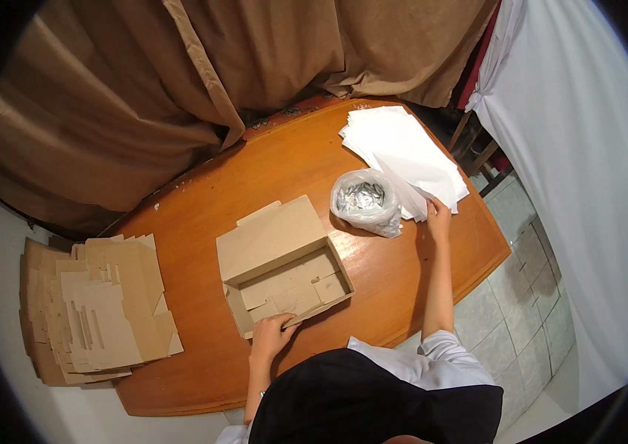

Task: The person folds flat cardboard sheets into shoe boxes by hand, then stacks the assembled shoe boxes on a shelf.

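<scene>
A brown cardboard box (340,265) stands on the table with its lid (273,231) folded back, its inside showing bare cardboard. My left hand (271,337) grips the near wall of this box at its left part. To the right, my right hand (438,217) pinches the near corner of a white paper sheet (408,185) at the stack's edge; that corner is lifted and curled. The other sheets of the paper stack (395,137) lie beneath and beyond it, slightly fanned. Beside the paper sits a clear plastic bag (384,220) with crumpled, silvery contents that I cannot make out.
Flat cut cardboard pieces (110,311) are piled at the left end of the wooden table (203,370). Brown curtains (136,96) hang along the far side, a white cloth (565,148) on the right. Grey floor tiles (510,311) show beyond the table's right edge.
</scene>
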Demonstrator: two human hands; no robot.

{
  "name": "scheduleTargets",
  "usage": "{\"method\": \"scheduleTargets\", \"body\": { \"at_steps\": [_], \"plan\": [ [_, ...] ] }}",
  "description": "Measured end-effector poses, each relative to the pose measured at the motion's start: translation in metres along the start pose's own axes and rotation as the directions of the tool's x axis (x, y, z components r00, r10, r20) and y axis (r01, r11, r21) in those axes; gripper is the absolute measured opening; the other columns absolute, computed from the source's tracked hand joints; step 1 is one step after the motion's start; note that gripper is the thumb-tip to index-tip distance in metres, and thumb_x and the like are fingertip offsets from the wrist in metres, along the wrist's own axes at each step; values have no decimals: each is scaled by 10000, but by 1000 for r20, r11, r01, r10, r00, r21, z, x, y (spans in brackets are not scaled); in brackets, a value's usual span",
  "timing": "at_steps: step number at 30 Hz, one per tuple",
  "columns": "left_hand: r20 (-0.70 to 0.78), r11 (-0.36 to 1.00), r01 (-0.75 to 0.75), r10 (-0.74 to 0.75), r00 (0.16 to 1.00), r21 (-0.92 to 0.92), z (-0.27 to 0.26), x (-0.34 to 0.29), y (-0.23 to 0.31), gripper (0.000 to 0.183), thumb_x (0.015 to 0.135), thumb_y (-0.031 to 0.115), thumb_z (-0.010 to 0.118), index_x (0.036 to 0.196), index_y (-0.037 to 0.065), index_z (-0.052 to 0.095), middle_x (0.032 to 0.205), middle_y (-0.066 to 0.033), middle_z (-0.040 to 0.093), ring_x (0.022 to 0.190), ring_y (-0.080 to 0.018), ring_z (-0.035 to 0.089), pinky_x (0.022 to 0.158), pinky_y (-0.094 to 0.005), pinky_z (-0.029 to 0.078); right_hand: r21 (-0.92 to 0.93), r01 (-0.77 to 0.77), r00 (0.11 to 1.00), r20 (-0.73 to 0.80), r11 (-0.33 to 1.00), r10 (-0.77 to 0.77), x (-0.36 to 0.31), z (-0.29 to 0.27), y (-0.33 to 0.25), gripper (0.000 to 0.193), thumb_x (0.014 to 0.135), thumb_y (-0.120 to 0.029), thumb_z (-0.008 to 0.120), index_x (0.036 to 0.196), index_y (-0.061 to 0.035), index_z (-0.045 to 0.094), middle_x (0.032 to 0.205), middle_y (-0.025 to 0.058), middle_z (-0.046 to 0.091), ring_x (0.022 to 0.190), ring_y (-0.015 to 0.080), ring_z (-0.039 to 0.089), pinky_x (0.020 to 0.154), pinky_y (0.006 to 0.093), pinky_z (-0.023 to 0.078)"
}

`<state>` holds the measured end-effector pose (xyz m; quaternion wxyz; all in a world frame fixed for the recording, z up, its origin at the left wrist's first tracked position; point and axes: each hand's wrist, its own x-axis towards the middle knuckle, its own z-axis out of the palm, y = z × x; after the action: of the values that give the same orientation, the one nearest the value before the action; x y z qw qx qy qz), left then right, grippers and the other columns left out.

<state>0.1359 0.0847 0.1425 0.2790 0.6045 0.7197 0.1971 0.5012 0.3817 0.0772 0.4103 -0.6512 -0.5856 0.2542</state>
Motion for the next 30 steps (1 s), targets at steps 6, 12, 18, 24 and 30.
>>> {"method": "scheduleTargets", "body": {
  "at_steps": [6,12,18,24,30],
  "plan": [
    [125,998,-50,53,991,-28,4,-15,8,325,779,396,645,890,94,697,743,-150,651,684,-315,628,639,-376,481,-179,171,969,-149,969,-198,-42,-33,-55,264,883,-214,499,993,-16,634,969,207,629,939,357,548,1068,479,162],
    [-44,984,-180,180,983,-6,1,-17,2,440,806,422,602,1038,52,651,988,-180,640,916,-306,623,799,-348,480,-8,404,909,-112,915,-402,-101,-45,-109,289,819,-57,503,1075,-103,627,1115,95,616,1127,265,516,1074,500,128],
    [-247,904,-399,356,901,-153,-8,20,24,667,799,126,605,1380,89,279,1185,-166,564,1020,-297,589,882,-361,445,-2,548,826,155,836,-541,-188,-15,-149,365,773,-45,544,1108,-167,622,1198,28,581,1235,257,430,1062,568,105],
    [-160,819,-240,183,970,-521,-1,45,43,807,774,11,558,1436,156,120,1271,-210,466,1115,-371,501,937,-402,404,107,609,731,308,786,-609,-250,28,-152,349,758,-70,591,1092,-161,628,1303,68,493,1287,342,331,1023,622,153],
    [-282,893,-433,451,847,126,-7,41,30,782,685,-26,607,1385,193,334,1442,-196,210,1300,-372,277,1019,-443,309,251,570,599,526,783,-604,-269,41,-152,198,801,-143,600,989,-119,659,1328,50,469,1317,339,278,1006,657,110]
  ]
}}
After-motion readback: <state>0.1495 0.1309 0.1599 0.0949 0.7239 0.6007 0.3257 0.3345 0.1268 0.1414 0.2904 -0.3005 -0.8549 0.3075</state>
